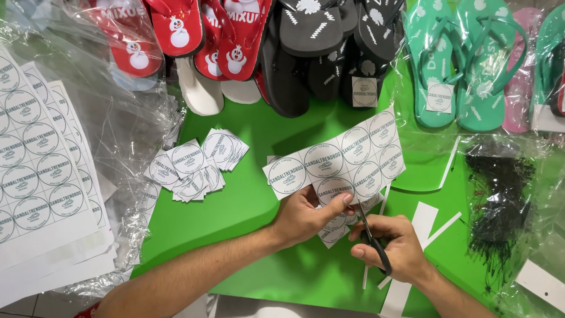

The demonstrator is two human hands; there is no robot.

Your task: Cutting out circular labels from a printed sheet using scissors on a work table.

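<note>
The left hand [303,217] pinches a white paper sheet of round printed labels [338,160] while the right hand [391,247], fingers closed in black-handled scissors [372,238], cuts along a row, so the next snip probably needs a straight line.

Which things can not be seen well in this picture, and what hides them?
1. Scissors, head view: the handles are inside the right hand, and the blade tips are behind the label sheet.
2. Uncut sheets: cut off by the left edge.
3. Black bundle: too fine, under shiny plastic.
4. Left hand: its fingers are behind the sheet.
</note>
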